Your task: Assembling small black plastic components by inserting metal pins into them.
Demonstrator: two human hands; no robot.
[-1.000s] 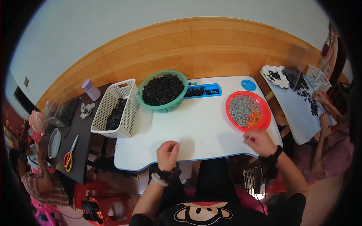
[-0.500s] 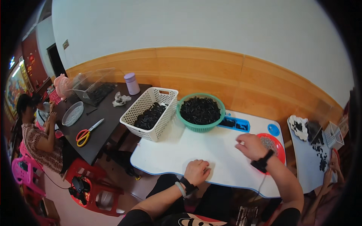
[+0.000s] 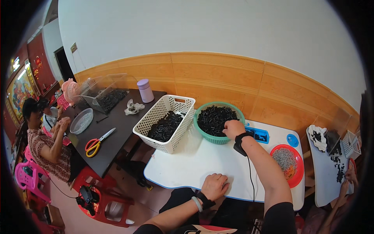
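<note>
My right hand (image 3: 233, 129) is over the near right rim of a round green basket (image 3: 215, 139), its fingers bent together and down at the heap of small black tube-like pieces (image 3: 214, 118). What lies between those fingertips is hidden. At the near edge of the white table (image 3: 183, 168) rests my left hand (image 3: 214, 187), back up, with curled fingers; anything inside it is out of sight. A red plate (image 3: 299, 160) with many small silvery pieces (image 3: 284, 158) lies to the right of my right forearm.
Left of the green basket stands a white perforated basket (image 3: 170, 147) of black pieces. A blue compartment tray (image 3: 260, 135) and blue round lid (image 3: 292, 140) lie right. On the dark table (image 3: 120, 136) are scissors (image 3: 99, 142) and a lilac bottle (image 3: 145, 92). Other people sit at both sides.
My right hand has moved left and away from me, from beside the red plate to the green basket. My left hand stays at the table edge. The whole view has shifted slightly.
</note>
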